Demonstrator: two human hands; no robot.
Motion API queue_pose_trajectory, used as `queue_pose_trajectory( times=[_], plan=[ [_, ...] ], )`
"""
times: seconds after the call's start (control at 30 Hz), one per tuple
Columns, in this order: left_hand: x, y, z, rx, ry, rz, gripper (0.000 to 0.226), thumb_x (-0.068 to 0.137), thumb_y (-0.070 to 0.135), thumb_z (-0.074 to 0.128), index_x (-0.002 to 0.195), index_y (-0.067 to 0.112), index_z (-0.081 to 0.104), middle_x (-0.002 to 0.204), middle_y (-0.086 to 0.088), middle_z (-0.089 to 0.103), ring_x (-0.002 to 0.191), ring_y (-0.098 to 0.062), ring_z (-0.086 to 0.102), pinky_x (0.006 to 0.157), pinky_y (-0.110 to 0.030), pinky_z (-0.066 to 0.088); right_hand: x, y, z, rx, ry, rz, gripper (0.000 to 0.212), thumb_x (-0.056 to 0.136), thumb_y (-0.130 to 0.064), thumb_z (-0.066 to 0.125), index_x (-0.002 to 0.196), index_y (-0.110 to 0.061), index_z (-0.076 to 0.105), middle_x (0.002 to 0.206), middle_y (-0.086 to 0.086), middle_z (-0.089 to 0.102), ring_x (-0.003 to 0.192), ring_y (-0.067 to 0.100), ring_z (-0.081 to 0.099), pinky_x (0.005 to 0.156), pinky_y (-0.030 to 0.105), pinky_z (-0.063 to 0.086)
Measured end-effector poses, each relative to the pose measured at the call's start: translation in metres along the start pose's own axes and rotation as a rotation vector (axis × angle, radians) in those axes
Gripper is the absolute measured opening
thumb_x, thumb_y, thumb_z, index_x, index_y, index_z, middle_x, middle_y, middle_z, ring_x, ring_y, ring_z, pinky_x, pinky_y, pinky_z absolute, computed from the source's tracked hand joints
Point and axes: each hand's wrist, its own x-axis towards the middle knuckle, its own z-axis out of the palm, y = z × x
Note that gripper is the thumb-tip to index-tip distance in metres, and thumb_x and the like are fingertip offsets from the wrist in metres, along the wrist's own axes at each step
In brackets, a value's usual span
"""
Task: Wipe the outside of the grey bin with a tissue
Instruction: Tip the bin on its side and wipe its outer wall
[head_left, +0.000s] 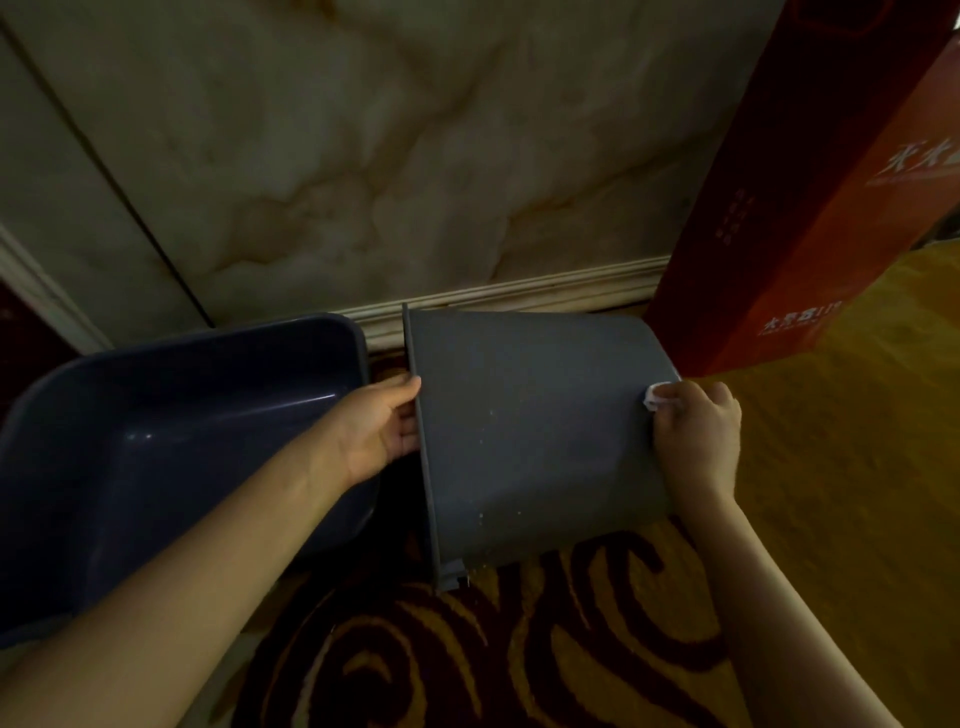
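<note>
The grey bin (535, 431) lies on its side on the carpet, its rim to the left and its base to the right. My left hand (382, 426) grips the rim, fingers curled over the edge. My right hand (696, 431) presses a small white tissue (655, 396) against the bin's outer wall near the base edge. Small pale specks dot the grey wall.
A dark blue tub (171, 441) lies tilted to the left, touching my left forearm. A tall red box (810, 197) stands at the right against the marble wall (363, 156). A skirting board (519, 296) runs behind the bin. Patterned red and gold carpet (519, 649) covers the floor.
</note>
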Motion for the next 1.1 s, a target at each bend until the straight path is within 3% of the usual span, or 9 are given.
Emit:
queue_pose_trajectory(
  times=[0.1,0.23,0.4,0.57,0.73,0.83,0.9,0.97,1.1],
  plan=[
    [-0.003,-0.009,0.001,-0.022,0.014,-0.026,0.021,0.096,0.018,0.040,0.093,0.013,0.060,0.060,0.000,0.073,0.055,-0.012,0.070,0.050,-0.025,0.057,-0.021,-0.034,0.007,0.088,-0.028,-0.162,0.018,0.087,-0.008,0.057,0.103,-0.012,0.064,0.109,0.009,0.054,0.103,0.022,0.049,0.077,0.025,0.033],
    [-0.003,-0.015,0.007,-0.038,0.045,-0.020,0.024,0.097,0.019,0.039,0.092,0.013,0.061,0.060,0.000,0.073,0.057,-0.012,0.067,0.052,-0.024,0.056,-0.062,-0.087,0.031,0.195,-0.255,-0.547,0.018,0.083,-0.002,0.060,0.098,-0.009,0.068,0.100,0.010,0.057,0.094,0.020,0.048,0.076,0.023,0.034],
    [0.001,-0.016,0.010,-0.063,0.096,0.005,0.024,0.097,0.019,0.038,0.093,0.010,0.060,0.056,-0.001,0.071,0.050,-0.010,0.067,0.049,-0.021,0.055,-0.066,-0.110,0.046,0.190,-0.348,-0.710,0.018,0.083,0.001,0.057,0.096,-0.001,0.070,0.094,0.021,0.059,0.090,0.038,0.051,0.077,0.045,0.046],
    [-0.001,-0.015,0.013,0.031,0.134,0.045,0.026,0.098,0.018,0.036,0.087,0.018,0.059,0.070,0.001,0.069,0.060,-0.010,0.066,0.047,-0.019,0.053,-0.045,-0.081,0.040,0.129,-0.230,-0.615,0.017,0.080,0.002,0.062,0.092,-0.004,0.072,0.090,0.018,0.062,0.085,0.037,0.054,0.073,0.045,0.048],
    [-0.008,-0.016,0.014,-0.003,0.123,0.035,0.025,0.098,0.020,0.037,0.091,0.019,0.061,0.060,0.006,0.072,0.050,-0.005,0.067,0.042,-0.018,0.051,0.005,-0.006,0.024,-0.044,-0.041,-0.250,0.020,0.090,-0.009,0.055,0.105,-0.010,0.069,0.105,0.011,0.060,0.098,0.028,0.048,0.081,0.029,0.034],
    [-0.017,-0.019,0.014,-0.057,0.082,0.005,0.027,0.097,0.024,0.039,0.108,0.013,0.061,0.080,-0.002,0.071,0.057,-0.009,0.070,0.047,-0.021,0.054,0.026,0.021,0.012,-0.085,0.011,-0.106,0.022,0.091,-0.011,0.053,0.107,-0.008,0.068,0.108,0.015,0.059,0.103,0.031,0.047,0.082,0.034,0.037],
    [-0.023,-0.022,0.014,-0.065,0.051,-0.023,0.032,0.096,0.029,0.039,0.115,0.011,0.059,0.094,-0.006,0.070,0.076,-0.015,0.071,0.061,-0.029,0.058,0.028,0.022,0.008,-0.086,0.023,-0.058,0.023,0.093,-0.013,0.052,0.109,-0.007,0.067,0.111,0.015,0.057,0.106,0.031,0.046,0.085,0.036,0.038],
    [-0.030,-0.026,0.015,-0.078,0.015,-0.048,0.036,0.096,0.034,0.037,0.120,0.014,0.056,0.111,-0.009,0.067,0.101,-0.022,0.065,0.079,-0.036,0.054,0.019,0.009,0.007,-0.044,0.033,-0.066,0.022,0.093,-0.015,0.052,0.109,-0.008,0.066,0.111,0.015,0.056,0.107,0.030,0.047,0.084,0.033,0.037],
    [-0.038,-0.037,0.017,-0.148,-0.006,-0.029,0.040,0.096,0.038,0.033,0.121,0.018,0.058,0.116,-0.009,0.068,0.104,-0.023,0.065,0.074,-0.036,0.057,-0.043,-0.047,0.013,0.099,-0.105,-0.365,0.014,0.089,-0.011,0.058,0.101,-0.011,0.067,0.101,0.010,0.058,0.095,0.024,0.052,0.077,0.026,0.038]
  ],
)
